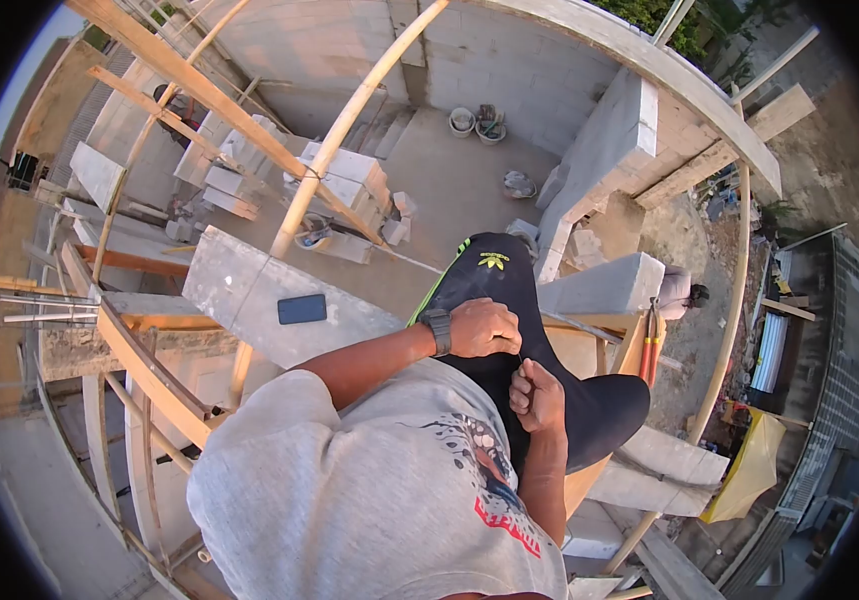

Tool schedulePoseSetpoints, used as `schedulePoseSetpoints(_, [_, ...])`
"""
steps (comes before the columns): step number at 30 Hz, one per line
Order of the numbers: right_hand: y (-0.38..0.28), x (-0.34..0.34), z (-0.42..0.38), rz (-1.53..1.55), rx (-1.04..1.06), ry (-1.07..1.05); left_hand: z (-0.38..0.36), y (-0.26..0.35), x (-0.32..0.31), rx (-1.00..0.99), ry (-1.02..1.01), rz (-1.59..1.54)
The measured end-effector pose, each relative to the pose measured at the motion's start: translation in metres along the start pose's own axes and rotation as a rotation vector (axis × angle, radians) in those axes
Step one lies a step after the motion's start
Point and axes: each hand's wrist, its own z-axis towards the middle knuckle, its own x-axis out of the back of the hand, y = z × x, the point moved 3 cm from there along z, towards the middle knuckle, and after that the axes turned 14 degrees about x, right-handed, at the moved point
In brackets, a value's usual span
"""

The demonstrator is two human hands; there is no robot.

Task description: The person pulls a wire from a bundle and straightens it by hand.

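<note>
High up on a block wall (249,290), both hands meet over the black trousers (509,300). Left hand (484,328) and right hand (537,397) pinch a thin string (521,358) tight. A phone (302,309) lies flat near the wall's edge.

A yellow trefoil brand logo (493,261) stands on the knee of the person's black trousers (509,300). Red lettering (505,525) runs along the print on the grey T-shirt (369,500), but it is upside down and too distorted to read. No other text is legible.
</note>
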Motion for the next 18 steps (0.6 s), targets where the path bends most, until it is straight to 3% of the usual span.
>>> schedulePoseSetpoints(1, [0.001,0.003,0.002,-0.001,-0.005,-0.005,-0.002,0.000,0.001,-0.002,0.004,-0.020])
schedulePoseSetpoints(4, [0.009,0.003,0.004,0.444,-0.235,-0.168,-0.004,0.002,0.005,-0.006,-0.029,-0.010])
schedulePoseSetpoints(7, [0.012,0.000,0.005,0.564,-0.254,-0.240,-0.004,0.001,0.005,0.015,-0.033,-0.030])
schedulePoseSetpoints(9, [0.015,-0.001,0.005,0.504,-0.174,-0.156,-0.004,-0.001,0.006,0.012,-0.025,-0.026])
schedulePoseSetpoints(11, [0.006,-0.013,-0.005,0.044,0.127,0.074,0.000,-0.005,0.012,0.020,-0.034,-0.043])
schedulePoseSetpoints(15, [-0.009,-0.017,-0.015,-0.915,0.825,0.214,0.009,0.003,0.022,0.014,-0.139,-0.058])
schedulePoseSetpoints(18, [-0.026,-0.026,-0.027,-1.171,1.014,0.171,0.015,0.006,0.020,-0.021,-0.159,-0.092])
